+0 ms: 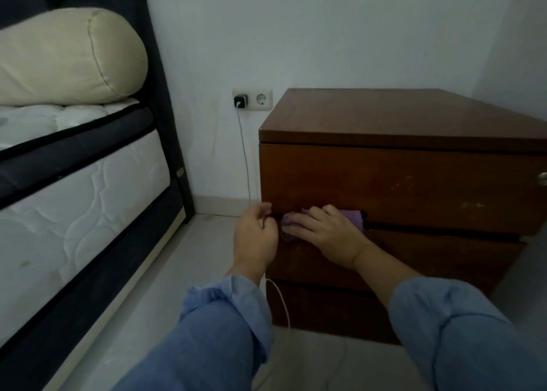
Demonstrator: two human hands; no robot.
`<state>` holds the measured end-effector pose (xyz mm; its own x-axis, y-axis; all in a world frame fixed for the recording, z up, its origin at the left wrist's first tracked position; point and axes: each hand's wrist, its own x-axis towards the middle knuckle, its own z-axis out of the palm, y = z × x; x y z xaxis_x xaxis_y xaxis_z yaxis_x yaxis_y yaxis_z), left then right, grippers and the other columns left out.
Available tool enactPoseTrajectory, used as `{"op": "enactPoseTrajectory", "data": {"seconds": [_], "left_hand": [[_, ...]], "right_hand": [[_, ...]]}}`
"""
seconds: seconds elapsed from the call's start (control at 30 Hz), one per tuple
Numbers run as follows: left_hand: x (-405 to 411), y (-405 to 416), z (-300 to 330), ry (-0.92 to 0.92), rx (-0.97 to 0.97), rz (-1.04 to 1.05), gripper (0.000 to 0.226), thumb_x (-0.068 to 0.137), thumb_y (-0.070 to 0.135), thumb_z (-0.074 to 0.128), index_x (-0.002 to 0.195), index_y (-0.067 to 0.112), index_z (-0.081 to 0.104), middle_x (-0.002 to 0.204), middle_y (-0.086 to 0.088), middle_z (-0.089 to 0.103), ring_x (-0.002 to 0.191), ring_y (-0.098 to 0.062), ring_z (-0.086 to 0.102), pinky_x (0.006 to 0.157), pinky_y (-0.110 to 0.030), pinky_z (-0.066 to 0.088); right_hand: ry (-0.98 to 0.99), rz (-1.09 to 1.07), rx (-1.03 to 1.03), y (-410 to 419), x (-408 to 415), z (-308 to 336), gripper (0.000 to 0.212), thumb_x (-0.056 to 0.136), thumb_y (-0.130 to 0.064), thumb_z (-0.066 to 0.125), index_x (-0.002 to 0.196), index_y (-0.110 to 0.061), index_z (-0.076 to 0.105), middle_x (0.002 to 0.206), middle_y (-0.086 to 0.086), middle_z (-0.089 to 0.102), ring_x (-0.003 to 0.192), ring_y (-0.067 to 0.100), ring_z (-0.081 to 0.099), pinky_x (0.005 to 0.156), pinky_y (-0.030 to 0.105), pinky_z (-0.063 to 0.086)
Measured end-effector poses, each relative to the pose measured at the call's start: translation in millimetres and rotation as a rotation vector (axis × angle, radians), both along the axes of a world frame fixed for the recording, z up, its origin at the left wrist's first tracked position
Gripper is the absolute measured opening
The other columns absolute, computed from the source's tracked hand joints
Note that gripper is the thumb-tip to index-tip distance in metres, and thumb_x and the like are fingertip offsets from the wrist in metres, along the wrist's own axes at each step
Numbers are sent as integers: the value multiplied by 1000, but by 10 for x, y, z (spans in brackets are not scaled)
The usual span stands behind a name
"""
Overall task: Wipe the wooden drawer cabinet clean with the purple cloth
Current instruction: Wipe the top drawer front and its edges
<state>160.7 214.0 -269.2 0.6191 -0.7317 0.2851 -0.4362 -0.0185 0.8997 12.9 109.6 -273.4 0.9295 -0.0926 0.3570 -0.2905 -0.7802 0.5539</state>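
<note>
The brown wooden drawer cabinet [399, 180] stands on the floor against the white wall, its drawer fronts facing me. My right hand [328, 233] lies flat on the purple cloth [353, 216] and presses it against the gap between the top and middle drawers, near the cabinet's left edge. My left hand [256, 235] is curled at the cabinet's front left corner, fingertips at the same gap; what it grips is hidden. Most of the cloth is covered by my right hand.
A bed with a white mattress [77, 189] and a cream bolster [68, 59] fills the left side. A black charger [240, 101] sits in the wall socket; its white cable [245, 159] hangs down past the cabinet's left side to the pale floor [165, 275].
</note>
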Motion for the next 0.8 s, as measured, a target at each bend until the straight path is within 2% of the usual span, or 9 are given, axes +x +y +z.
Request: {"op": "enactPoseTrajectory", "data": {"seconds": [0.13,0.27,0.33,0.43,0.53,0.7,0.8], "left_hand": [[-302,29,-58,-161,146,-117,34,87,11,49,118,18,60,119,-1,61,108,-17,58,97,-32,46],[-604,-56,0,-472,233,-267,46,87,18,50,132,24,48,134,6,46,121,-13,46,102,-27,36],[-736,-127,-17,-638,233,-301,54,87,21,50,140,23,38,143,5,39,130,-12,36,111,-29,27],[-832,-232,-146,-796,299,-303,63,88,27,48,147,24,25,151,5,28,140,-11,21,116,-31,7],[-841,-302,-313,-860,343,-282,71,88,30,48,150,26,14,155,6,19,143,-10,11,118,-34,-1],[-759,-376,-413,-873,281,-229,73,83,30,50,149,32,20,153,12,25,142,-4,15,118,-32,-2],[-767,-365,-429,-880,307,-235,75,81,32,51,149,32,19,153,11,25,142,-5,14,118,-33,-2]], "right_hand": [[-176,-4,-68,-36,-397,456,68,74,-16,67,136,-25,40,136,5,47,97,24,44,74,36,38],[-382,-35,-223,-242,-794,956,55,85,-8,46,136,-25,38,134,4,41,95,28,43,74,38,31],[-344,-95,-269,-347,-917,1071,65,79,-16,55,139,-24,32,134,6,38,98,29,41,76,39,30],[-275,-200,-282,-497,-910,964,89,65,-28,72,140,-23,26,130,8,35,98,30,38,76,39,28],[-294,-158,-305,-595,-822,612,82,64,-23,71,136,-24,32,125,5,36,94,28,38,73,38,28],[-281,-119,-343,-655,-803,140,52,78,-22,43,129,-28,37,120,0,38,94,24,40,74,36,29],[-237,-104,-348,-638,-838,20,55,76,-23,51,129,-29,37,122,0,38,95,24,41,74,37,34]]}}
